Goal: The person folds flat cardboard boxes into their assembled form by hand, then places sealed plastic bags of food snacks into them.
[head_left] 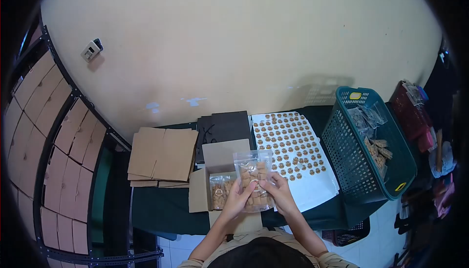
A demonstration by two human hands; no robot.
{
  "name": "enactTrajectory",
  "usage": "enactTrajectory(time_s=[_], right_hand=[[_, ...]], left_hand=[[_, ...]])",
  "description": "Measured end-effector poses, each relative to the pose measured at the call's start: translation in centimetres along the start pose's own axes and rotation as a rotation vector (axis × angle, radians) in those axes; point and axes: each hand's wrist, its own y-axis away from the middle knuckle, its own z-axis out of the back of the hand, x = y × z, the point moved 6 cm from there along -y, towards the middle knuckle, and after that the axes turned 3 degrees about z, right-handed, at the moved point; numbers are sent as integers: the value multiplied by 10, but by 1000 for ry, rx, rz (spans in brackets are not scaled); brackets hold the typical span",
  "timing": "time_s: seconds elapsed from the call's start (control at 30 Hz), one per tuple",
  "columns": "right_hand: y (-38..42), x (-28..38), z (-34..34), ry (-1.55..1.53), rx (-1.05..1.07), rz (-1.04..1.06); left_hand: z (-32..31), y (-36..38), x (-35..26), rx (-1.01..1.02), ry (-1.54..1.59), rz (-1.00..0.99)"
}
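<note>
Between both hands is a clear plastic pouch [261,170] of small light-brown snack pieces, held upright over an open cardboard box [198,192]. My left hand [237,198] grips its left side, and my right hand [279,193] grips its right side. Both thumbs press near a round sticker on the pouch front. Inside the box, to the left, a similar filled pouch [218,192] shows a round label. The held pouch hides part of the box. Right of my hands lies a white sheet of round stickers [312,189], its lower part bare.
Flattened cardboard boxes [166,155] are stacked left of the open box. Behind it lies a black flat item [229,123]. A tall green basket [337,145] with filled pouches [377,153] stands at right. Shelves of cardboard cartons [63,185] line the left side.
</note>
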Motion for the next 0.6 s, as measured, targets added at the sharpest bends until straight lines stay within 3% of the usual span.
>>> enactTrajectory(time_s=[0.07,0.1,0.27,0.4,0.53,0.6], right_hand=[[1,-9,-4,-6,116,-68],[4,-5,-5,8,94,11],[9,6,-9,-91,52,-53],[19,32,-24,22,113,127],[23,22,-26,-120,106,-70],[30,32,-35,97,215,104]], left_hand=[[2,2,-2,-2,-28,0],[3,4,-2,-7,-54,2],[8,11,11,-96,-51,-31],[6,22,-6,-149,-175,-51],[7,28,-17,-157,-218,-149],[12,33,-14,-158,-211,-145]])
